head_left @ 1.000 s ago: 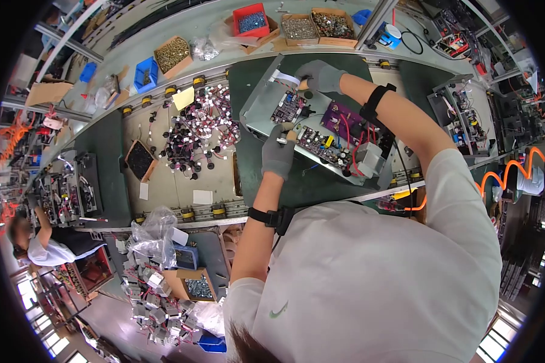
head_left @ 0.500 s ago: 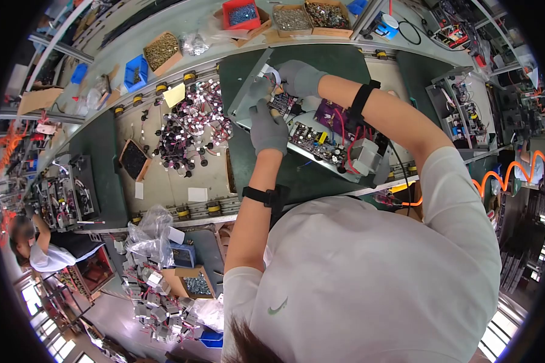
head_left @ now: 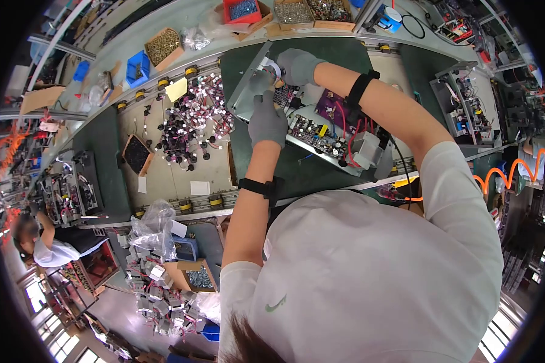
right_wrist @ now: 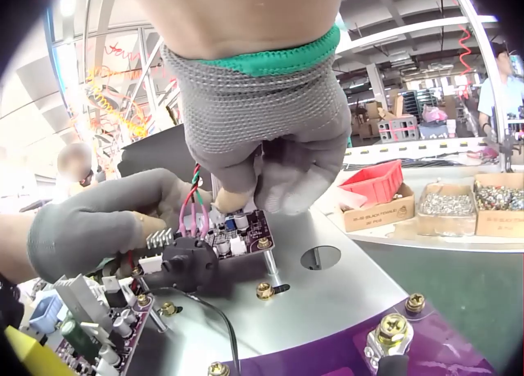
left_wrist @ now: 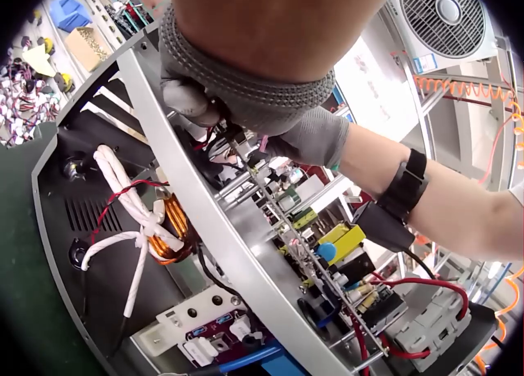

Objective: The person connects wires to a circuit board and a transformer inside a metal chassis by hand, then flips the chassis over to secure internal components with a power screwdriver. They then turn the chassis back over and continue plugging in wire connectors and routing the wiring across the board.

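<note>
An open metal chassis [head_left: 242, 100] with circuit boards lies tilted on the green mat. At its upper left, both grey-gloved hands meet over a small purple board [right_wrist: 250, 233]. My left hand [head_left: 267, 124] reaches in from below; in the right wrist view its thumb and fingers [right_wrist: 180, 194] lie on either side of the small board's far end. My right hand [head_left: 298, 66] comes from above with curled fingers, at twisted red and green wires [right_wrist: 195, 188] that rise from a black round part [right_wrist: 188, 263]. The gloves hide the exact contact. Copper coils [left_wrist: 173, 229] show under the chassis.
Left of the mat lies a pile of small wired parts [head_left: 194, 115] beside a black-filled box [head_left: 137, 155]. Screw boxes and a red bin [head_left: 241, 9] line the back shelf. Another chassis [head_left: 463, 106] stands at right. A person sits at far left.
My left hand has moved up and left along the chassis, closer to my right hand. My right hand has shifted slightly left, and its fingers are now lower beside the left fingertips.
</note>
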Demonstrator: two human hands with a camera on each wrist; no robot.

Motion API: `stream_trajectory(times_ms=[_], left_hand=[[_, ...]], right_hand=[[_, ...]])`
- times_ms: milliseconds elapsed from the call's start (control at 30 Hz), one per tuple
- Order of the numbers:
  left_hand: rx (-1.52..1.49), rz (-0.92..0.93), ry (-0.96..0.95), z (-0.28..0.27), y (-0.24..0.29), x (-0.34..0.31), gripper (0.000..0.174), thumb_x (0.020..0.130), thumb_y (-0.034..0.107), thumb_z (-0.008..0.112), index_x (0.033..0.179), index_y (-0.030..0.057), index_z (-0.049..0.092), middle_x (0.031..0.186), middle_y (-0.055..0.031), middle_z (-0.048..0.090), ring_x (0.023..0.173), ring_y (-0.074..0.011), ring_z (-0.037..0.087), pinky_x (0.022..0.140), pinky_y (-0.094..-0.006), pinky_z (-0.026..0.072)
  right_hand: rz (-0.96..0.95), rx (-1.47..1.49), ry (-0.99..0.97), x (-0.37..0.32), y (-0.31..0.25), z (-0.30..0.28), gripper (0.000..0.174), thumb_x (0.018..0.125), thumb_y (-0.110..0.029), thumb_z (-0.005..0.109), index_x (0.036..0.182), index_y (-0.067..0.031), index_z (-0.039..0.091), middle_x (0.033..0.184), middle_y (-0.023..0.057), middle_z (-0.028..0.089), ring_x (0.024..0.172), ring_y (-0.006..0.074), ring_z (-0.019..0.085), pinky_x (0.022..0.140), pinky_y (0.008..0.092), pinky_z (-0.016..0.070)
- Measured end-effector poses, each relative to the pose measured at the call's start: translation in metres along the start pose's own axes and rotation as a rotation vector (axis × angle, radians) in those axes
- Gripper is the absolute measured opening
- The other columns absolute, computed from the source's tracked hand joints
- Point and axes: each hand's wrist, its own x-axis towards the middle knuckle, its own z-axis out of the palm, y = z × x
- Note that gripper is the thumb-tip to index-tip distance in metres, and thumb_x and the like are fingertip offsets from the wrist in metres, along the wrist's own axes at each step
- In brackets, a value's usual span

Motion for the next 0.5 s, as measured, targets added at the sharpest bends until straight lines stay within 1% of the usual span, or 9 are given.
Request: stream_trajectory(times_ms=[67,167,233,267,333,367,400,433,500], left_hand=[[0.009,0.01,-0.011,0.001,-0.004,0.003,0.04,0.078,0.014,0.052,0.116,0.0125,0.04,0.115,-0.0166,0.046,0.085,-0.0399,0.059,0.067,-0.0477,0.0494],[-0.059,0.08,0.042,0.003,-0.011,0.002,0.041,0.078,0.014,0.052,0.117,0.0123,0.039,0.114,-0.0164,0.046,0.085,-0.0401,0.059,0.067,-0.048,0.0494],[-0.034,0.055,0.011,-0.002,-0.006,0.003,0.04,0.079,0.013,0.051,0.117,0.0124,0.039,0.114,-0.0169,0.046,0.085,-0.0404,0.059,0.066,-0.0479,0.0494],[-0.033,0.062,0.01,-0.002,-0.006,0.003,0.04,0.079,0.013,0.051,0.117,0.0124,0.039,0.114,-0.0169,0.046,0.085,-0.0404,0.059,0.066,-0.0479,0.0494],[-0.008,0.039,-0.004,-0.002,-0.004,0.001,0.041,0.078,0.012,0.051,0.117,0.0125,0.039,0.115,-0.0177,0.046,0.084,-0.0404,0.059,0.066,-0.0474,0.0494],[-0.012,0.046,-0.008,0.001,-0.004,0.001,0.041,0.078,0.012,0.051,0.117,0.0125,0.039,0.115,-0.0177,0.046,0.084,-0.0404,0.059,0.066,-0.0474,0.0494],[-0.037,0.051,0.038,0.004,-0.006,0.0,0.04,0.08,0.014,0.05,0.119,0.0123,0.04,0.113,-0.0182,0.047,0.083,-0.0414,0.058,0.066,-0.0487,0.0482],[-0.063,0.055,0.084,0.007,-0.007,0.0,0.039,0.082,0.016,0.048,0.12,0.0122,0.041,0.11,-0.0188,0.048,0.083,-0.0424,0.057,0.067,-0.0499,0.0471],[-0.04,0.069,0.063,0.006,-0.007,0.0,0.04,0.082,0.016,0.048,0.121,0.0124,0.041,0.11,-0.0188,0.048,0.082,-0.0422,0.058,0.066,-0.05,0.0472]], right_hand=[[0.012,0.03,-0.026,0.002,-0.001,-0.001,0.025,0.069,-0.019,0.067,0.09,-0.0053,0.068,0.087,0.0185,0.065,0.087,0.034,0.063,0.076,0.0396,0.0502],[-0.008,-0.044,-0.003,0.009,0.006,0.003,0.025,0.067,-0.018,0.069,0.087,-0.0041,0.067,0.08,0.0166,0.065,0.078,0.0306,0.064,0.071,0.0381,0.0501],[-0.012,0.288,-0.202,0.014,0.021,-0.002,0.025,0.072,-0.022,0.067,0.089,-0.0031,0.067,0.072,0.0114,0.065,0.067,0.0223,0.064,0.06,0.0338,0.0507],[-0.008,0.289,-0.196,0.014,0.026,0.0,0.025,0.072,-0.022,0.067,0.089,-0.0031,0.067,0.072,0.0114,0.065,0.067,0.0223,0.064,0.06,0.0338,0.0507],[0.291,0.892,-0.286,0.015,0.035,0.006,0.022,0.075,-0.02,0.059,0.085,-0.0026,0.068,0.07,0.0062,0.063,0.053,0.011,0.057,0.053,0.0293,0.0497],[0.321,0.718,-0.31,0.012,0.026,0.002,0.024,0.078,-0.023,0.059,0.083,-0.0015,0.067,0.069,0.0062,0.063,0.052,0.0132,0.057,0.049,0.0292,0.0476],[0.33,0.719,-0.307,0.014,0.022,0.004,0.024,0.078,-0.023,0.059,0.083,-0.0015,0.067,0.069,0.0062,0.063,0.052,0.0132,0.057,0.049,0.0292,0.0476],[0.303,0.626,-0.289,0.015,0.019,0.006,0.025,0.078,-0.025,0.059,0.087,-0.0034,0.067,0.068,0.0054,0.062,0.053,0.0135,0.056,0.048,0.0284,0.0471],[0.219,0.471,-0.309,0.025,0.023,0.016,0.027,0.078,-0.027,0.059,0.09,-0.0044,0.067,0.068,0.0051,0.061,0.056,0.013,0.054,0.049,0.029,0.0474]])
